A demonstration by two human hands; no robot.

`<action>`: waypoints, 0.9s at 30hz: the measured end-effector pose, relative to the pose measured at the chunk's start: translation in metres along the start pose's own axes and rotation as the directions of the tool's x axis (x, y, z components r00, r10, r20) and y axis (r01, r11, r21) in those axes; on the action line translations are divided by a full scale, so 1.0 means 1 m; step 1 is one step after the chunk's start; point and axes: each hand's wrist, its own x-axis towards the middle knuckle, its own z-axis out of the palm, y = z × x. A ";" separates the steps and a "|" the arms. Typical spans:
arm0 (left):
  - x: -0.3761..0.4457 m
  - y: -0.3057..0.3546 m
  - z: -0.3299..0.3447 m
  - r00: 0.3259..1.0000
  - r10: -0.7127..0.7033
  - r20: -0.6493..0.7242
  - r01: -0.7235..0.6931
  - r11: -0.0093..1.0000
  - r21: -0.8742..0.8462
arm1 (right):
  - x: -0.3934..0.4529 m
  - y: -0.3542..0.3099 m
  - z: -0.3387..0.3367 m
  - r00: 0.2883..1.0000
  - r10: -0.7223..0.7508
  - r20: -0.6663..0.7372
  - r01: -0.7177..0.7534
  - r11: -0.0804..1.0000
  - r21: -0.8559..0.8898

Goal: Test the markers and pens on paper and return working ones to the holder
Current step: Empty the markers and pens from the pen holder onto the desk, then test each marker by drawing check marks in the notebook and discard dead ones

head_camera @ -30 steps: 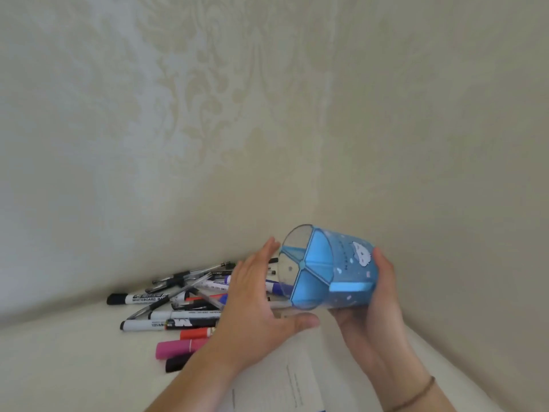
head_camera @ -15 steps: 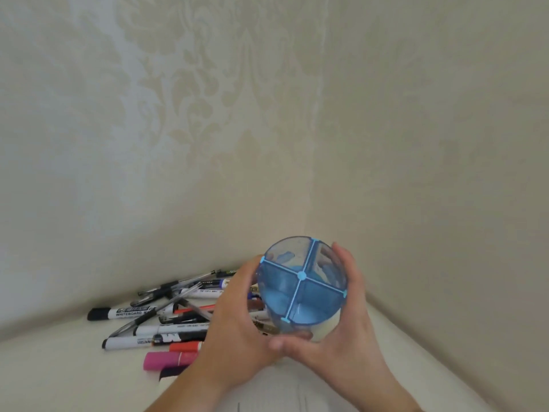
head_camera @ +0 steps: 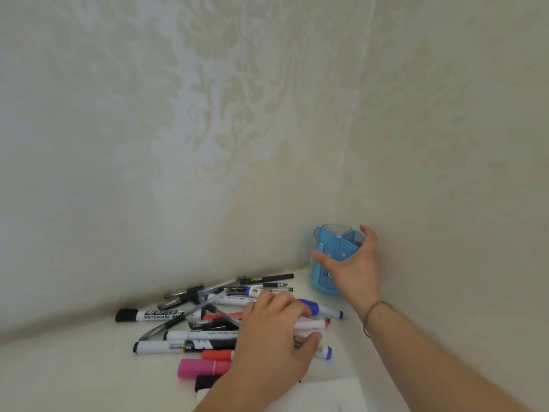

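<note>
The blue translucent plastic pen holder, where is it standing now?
In the head view the blue translucent plastic pen holder stands upright in the wall corner, right of the pile of markers and pens, with the right hand around it.

Paper (head_camera: 320,395) cut off below

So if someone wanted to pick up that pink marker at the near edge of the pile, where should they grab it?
Probably by its left end, coming from above and the left. The pink marker lies flat with that end sticking out bare on the table, while its right end runs under the left hand. A red marker lies close behind, so pinching front and back near the free end looks easiest.
</note>
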 end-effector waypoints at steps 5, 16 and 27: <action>0.001 -0.004 0.001 0.999 -0.029 0.013 0.029 0.999 0.014 | -0.007 0.011 0.009 0.994 0.069 0.082 -0.070 0.997 0.019; -0.002 -0.012 0.000 0.993 -0.088 -0.081 0.090 0.996 0.020 | -0.135 -0.025 -0.078 0.745 -0.069 0.664 0.386 0.856 -0.344; -0.004 0.002 -0.011 0.991 0.113 0.069 -0.129 0.944 0.302 | -0.137 -0.046 -0.115 0.420 0.327 0.846 0.547 0.653 -0.524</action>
